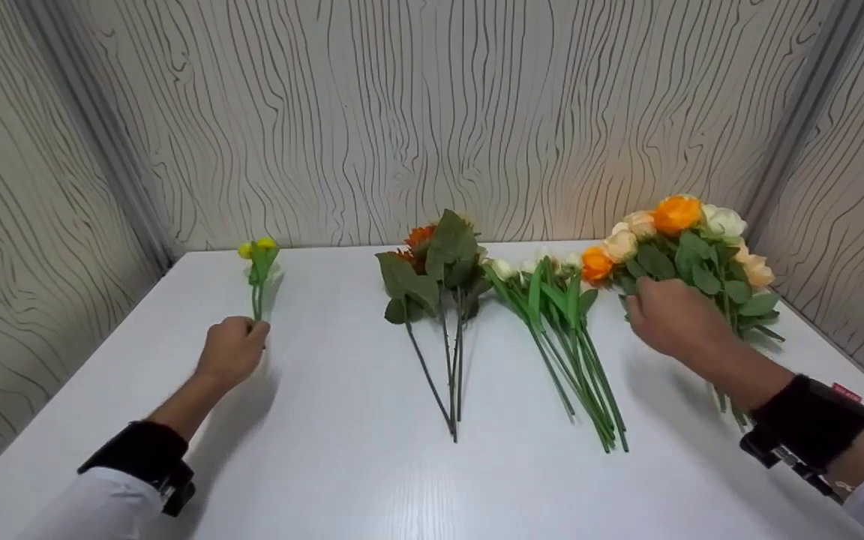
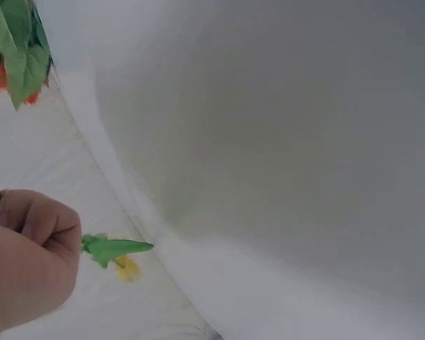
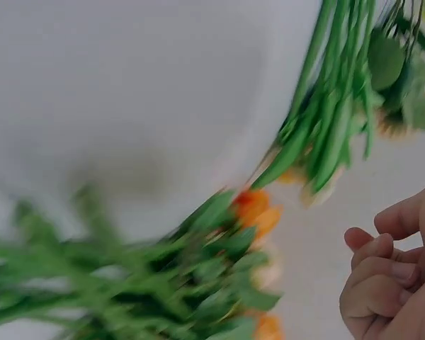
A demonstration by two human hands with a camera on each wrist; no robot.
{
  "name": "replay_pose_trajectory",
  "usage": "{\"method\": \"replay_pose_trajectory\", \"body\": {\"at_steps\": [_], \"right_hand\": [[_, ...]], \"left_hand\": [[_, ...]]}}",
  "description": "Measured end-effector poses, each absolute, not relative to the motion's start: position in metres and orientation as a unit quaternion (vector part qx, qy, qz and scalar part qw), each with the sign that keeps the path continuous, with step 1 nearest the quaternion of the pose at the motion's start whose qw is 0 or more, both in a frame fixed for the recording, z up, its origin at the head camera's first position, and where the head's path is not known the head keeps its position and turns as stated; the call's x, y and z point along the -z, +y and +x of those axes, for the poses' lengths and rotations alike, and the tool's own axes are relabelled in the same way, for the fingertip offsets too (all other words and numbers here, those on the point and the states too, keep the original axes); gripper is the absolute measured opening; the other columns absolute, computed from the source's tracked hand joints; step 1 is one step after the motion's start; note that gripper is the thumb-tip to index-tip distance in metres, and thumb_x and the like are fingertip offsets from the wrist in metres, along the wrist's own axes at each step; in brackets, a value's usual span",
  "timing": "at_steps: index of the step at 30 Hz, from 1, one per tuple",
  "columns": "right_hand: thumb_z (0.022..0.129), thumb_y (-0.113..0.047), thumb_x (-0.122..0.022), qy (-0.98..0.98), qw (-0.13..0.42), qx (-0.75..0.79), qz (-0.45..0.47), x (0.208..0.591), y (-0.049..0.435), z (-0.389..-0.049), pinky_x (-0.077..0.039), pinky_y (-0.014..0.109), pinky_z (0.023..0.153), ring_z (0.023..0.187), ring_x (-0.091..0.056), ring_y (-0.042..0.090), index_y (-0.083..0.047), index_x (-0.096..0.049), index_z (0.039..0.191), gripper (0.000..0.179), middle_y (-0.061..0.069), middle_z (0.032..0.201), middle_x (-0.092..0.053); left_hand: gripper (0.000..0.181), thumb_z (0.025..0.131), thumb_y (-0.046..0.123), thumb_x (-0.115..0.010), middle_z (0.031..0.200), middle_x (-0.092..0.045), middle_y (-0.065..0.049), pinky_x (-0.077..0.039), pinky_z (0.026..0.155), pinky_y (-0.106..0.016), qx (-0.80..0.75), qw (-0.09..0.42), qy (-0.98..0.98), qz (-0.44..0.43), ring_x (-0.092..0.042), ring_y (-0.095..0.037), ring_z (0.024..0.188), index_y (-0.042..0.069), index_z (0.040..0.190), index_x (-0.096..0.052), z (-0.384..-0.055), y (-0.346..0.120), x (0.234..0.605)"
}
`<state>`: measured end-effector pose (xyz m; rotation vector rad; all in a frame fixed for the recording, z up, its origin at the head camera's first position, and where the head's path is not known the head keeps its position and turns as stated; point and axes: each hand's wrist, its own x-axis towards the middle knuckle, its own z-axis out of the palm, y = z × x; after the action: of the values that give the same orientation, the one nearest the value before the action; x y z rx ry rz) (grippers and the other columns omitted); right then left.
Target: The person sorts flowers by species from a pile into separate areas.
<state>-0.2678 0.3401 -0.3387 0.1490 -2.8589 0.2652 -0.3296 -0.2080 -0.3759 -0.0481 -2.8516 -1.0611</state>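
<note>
My left hand (image 1: pixel 232 351) grips the green stems of a few yellow flowers (image 1: pixel 258 259) at the table's left side, their heads pointing to the back wall. In the left wrist view, fingers curl around the stem, and a green leaf (image 2: pixel 117 247) and a yellow bloom (image 2: pixel 127 268) stick out beyond the fist. My right hand (image 1: pixel 676 319) is in front of a bunch of orange, peach and white roses (image 1: pixel 676 214) at the right. Its fingers (image 3: pixel 379 290) are loosely curled in the right wrist view, with nothing visible between them. Part of the rose bunch's stems is hidden behind the hand.
On the white table (image 1: pixel 357 472), sunflower-like orange flowers (image 1: pixel 421 237) with broad leaves lie at the middle. Right of them lie white tulips (image 1: pixel 503 268) with long green stems (image 1: pixel 582 375) toward the front. Wood-patterned panels (image 1: pixel 432 112) stand behind and at both sides.
</note>
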Motion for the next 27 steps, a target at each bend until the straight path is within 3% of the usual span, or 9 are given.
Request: {"method": "replay_pose_trajectory", "body": {"at_steps": [5, 11, 15, 18, 24, 27], "right_hand": [[0.102, -0.016, -0.05, -0.973, 0.096, -0.175, 0.118, 0.342, 0.279, -0.269, -0.039, 0.031, 0.052, 0.055, -0.044, 0.016, -0.003, -0.061, 0.084, 0.024, 0.004, 0.064, -0.049], [0.102, -0.019, -0.054, -0.918, 0.024, -0.347, 0.192, 0.348, 0.2, -0.273, -0.044, 0.03, 0.062, 0.063, -0.047, 0.013, -0.005, -0.069, 0.092, 0.023, 0.002, 0.075, -0.062], [0.106, -0.025, -0.047, -0.843, -0.059, -0.505, 0.175, 0.346, 0.152, -0.276, -0.037, 0.026, 0.054, 0.058, -0.039, 0.012, -0.003, -0.067, 0.103, 0.029, 0.0, 0.071, -0.052], [0.108, -0.025, -0.041, -0.774, -0.102, -0.612, 0.127, 0.343, 0.13, -0.275, -0.029, 0.024, 0.049, 0.054, -0.032, 0.011, -0.002, -0.061, 0.102, 0.031, 0.0, 0.069, -0.045], [0.108, -0.016, -0.04, -0.721, -0.078, -0.682, 0.098, 0.339, 0.122, -0.272, -0.027, 0.023, 0.048, 0.052, -0.029, 0.011, -0.006, -0.051, 0.083, 0.029, 0.001, 0.067, -0.04], [0.107, -0.016, -0.042, -0.723, -0.059, -0.682, 0.099, 0.336, 0.125, -0.271, -0.028, 0.023, 0.048, 0.052, -0.031, 0.011, -0.006, -0.052, 0.083, 0.028, 0.0, 0.066, -0.04]], "left_hand": [[0.034, 0.097, 0.014, -0.042, 0.07, -0.064, -0.012, -0.038, 0.052, -0.028, 0.385, 0.108, -0.915, -0.05, -0.046, -0.016, 0.056, 0.002, 0.073, -0.061, -0.317, -0.169, 0.374], [0.032, 0.093, 0.01, -0.044, 0.058, -0.055, -0.002, -0.036, 0.049, -0.026, 0.432, 0.145, -0.884, -0.103, -0.045, -0.014, 0.051, 0.01, 0.062, -0.049, -0.294, -0.114, 0.37], [0.031, 0.094, 0.009, -0.046, 0.056, -0.052, 0.002, -0.037, 0.048, -0.024, 0.454, 0.153, -0.86, -0.178, -0.045, -0.01, 0.05, 0.011, 0.064, -0.05, -0.274, -0.072, 0.368], [0.03, 0.096, 0.008, -0.044, 0.055, -0.047, 0.006, -0.034, 0.045, -0.021, 0.457, 0.13, -0.845, -0.245, -0.04, -0.006, 0.048, 0.011, 0.068, -0.052, -0.259, -0.047, 0.368], [0.029, 0.098, 0.008, -0.043, 0.054, -0.044, 0.007, -0.033, 0.044, -0.018, 0.445, 0.128, -0.838, -0.288, -0.038, -0.002, 0.046, 0.01, 0.07, -0.049, -0.248, -0.03, 0.368], [0.03, 0.1, 0.009, -0.043, 0.054, -0.042, 0.007, -0.032, 0.044, -0.018, 0.433, 0.148, -0.838, -0.296, -0.036, -0.002, 0.047, 0.01, 0.07, -0.049, -0.248, -0.031, 0.367]]}}
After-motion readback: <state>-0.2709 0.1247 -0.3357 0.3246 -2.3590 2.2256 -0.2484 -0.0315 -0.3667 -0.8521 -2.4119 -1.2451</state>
